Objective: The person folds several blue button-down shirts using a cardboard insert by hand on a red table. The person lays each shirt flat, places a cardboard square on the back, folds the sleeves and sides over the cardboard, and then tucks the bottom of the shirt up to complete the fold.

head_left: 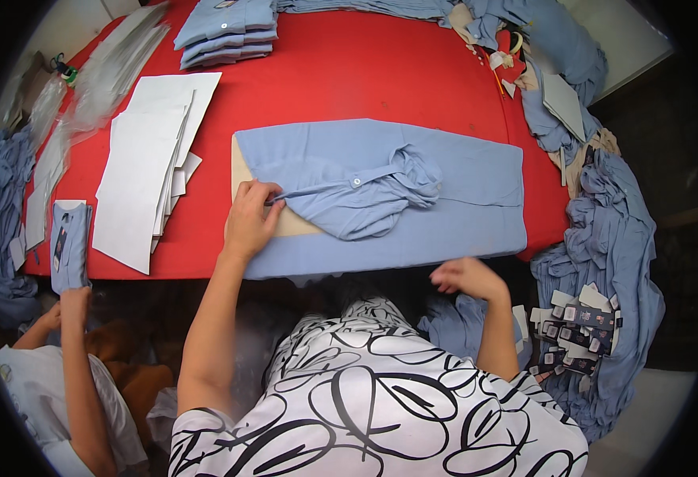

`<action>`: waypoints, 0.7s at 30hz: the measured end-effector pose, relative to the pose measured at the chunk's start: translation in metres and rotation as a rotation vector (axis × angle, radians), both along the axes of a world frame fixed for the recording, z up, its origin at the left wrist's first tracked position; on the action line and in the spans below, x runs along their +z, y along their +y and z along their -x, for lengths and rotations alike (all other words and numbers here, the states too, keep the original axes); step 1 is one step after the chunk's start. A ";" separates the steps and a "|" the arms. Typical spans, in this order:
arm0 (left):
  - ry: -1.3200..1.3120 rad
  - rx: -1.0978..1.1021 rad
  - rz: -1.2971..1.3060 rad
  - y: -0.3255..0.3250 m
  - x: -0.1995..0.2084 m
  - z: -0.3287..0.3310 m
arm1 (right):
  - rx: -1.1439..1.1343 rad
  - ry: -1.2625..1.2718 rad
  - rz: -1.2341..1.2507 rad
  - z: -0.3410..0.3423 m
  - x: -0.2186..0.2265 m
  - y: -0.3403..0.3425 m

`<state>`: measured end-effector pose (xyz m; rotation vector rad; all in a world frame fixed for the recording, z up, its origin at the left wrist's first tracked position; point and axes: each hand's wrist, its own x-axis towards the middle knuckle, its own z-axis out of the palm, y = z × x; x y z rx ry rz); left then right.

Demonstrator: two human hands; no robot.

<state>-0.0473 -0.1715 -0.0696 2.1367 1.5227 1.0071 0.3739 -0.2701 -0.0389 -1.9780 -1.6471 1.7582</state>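
A light blue shirt (476,183) lies spread over a flat beige board (241,168) at the table's near edge. Its upper part is bunched in the middle, around a buttoned strip. At the board's left end, my left hand (247,219) pinches a narrow end of the blue cloth between thumb and fingers. My right hand (472,278) hovers by the near edge, right of centre, just below the shirt. Its fingers are curled in, apart from the cloth, with nothing visible in them.
White paper sheets (138,175) lie left on the red table (325,63). Folded blue shirts (226,36) are stacked at the back, clear plastic sleeves (118,63) far left. Dark tags (579,334) rest on blue garments (611,215) at right. Another person's hand (75,300) holds a folded shirt (71,246).
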 end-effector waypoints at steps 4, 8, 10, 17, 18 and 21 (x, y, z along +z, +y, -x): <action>-0.040 0.014 0.029 0.003 -0.001 0.006 | 0.189 -0.229 -0.078 0.028 -0.089 -0.024; -0.064 -0.033 0.212 0.012 0.010 0.014 | -0.582 0.604 0.194 0.090 -0.157 -0.025; -0.016 -0.081 0.308 0.020 0.017 0.017 | -0.643 0.618 0.255 0.105 -0.201 -0.026; 0.043 -0.112 0.585 0.030 0.045 0.025 | -0.088 0.506 0.242 0.107 -0.129 -0.022; 0.056 -0.124 0.600 0.031 0.049 0.024 | -0.242 0.444 0.301 0.107 -0.121 -0.019; 0.080 -0.147 0.640 0.036 0.055 0.025 | -0.482 0.534 0.216 0.105 -0.158 -0.017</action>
